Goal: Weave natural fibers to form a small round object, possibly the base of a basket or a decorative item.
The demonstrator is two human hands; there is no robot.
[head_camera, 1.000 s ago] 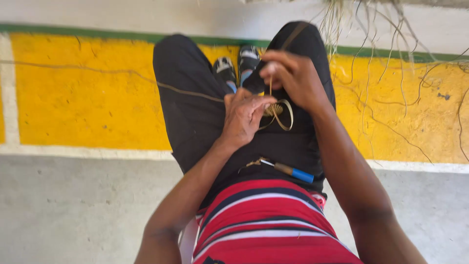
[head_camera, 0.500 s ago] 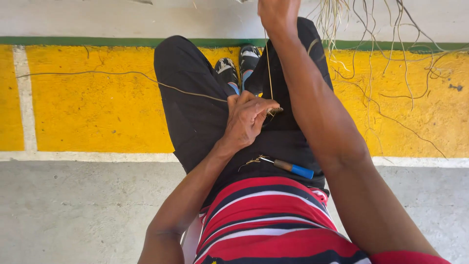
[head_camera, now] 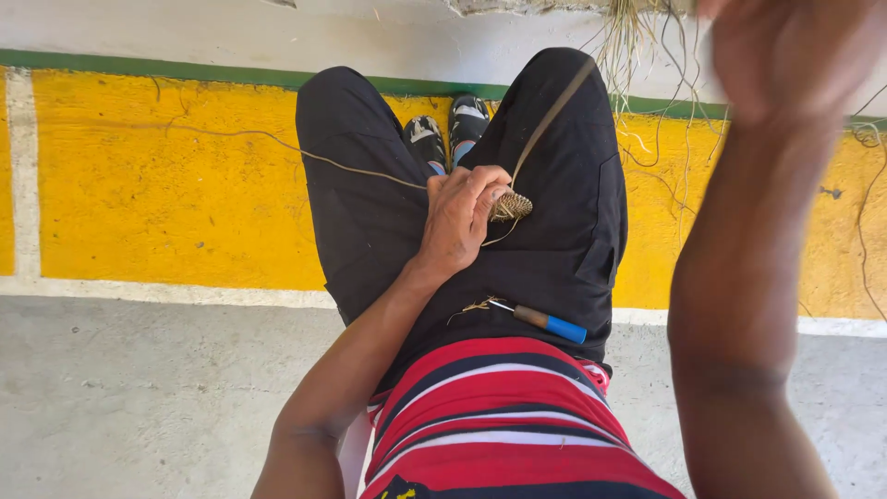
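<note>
I am seated, looking down at my lap in black trousers. My left hand (head_camera: 462,217) rests on my right thigh and pinches a small coiled woven piece of straw (head_camera: 511,205). A flat fibre strand (head_camera: 551,115) runs from that coil up toward my right hand (head_camera: 785,55), which is raised high at the top right, blurred, fingers closed on the strand's upper end. A thin loose fibre (head_camera: 277,143) trails left from the coil over my left knee. A tool with a wooden and blue handle (head_camera: 545,322) lies on my lap.
My two feet in dark shoes (head_camera: 448,129) rest on a yellow painted floor band (head_camera: 139,185) edged with green and white lines. Grey concrete (head_camera: 139,397) lies nearer me. A bundle of dry straw fibres (head_camera: 637,46) hangs at the top right.
My right hand has gone from the coil at my lap upward and to the right, pulling the strand taut. My left hand has stayed on the coil.
</note>
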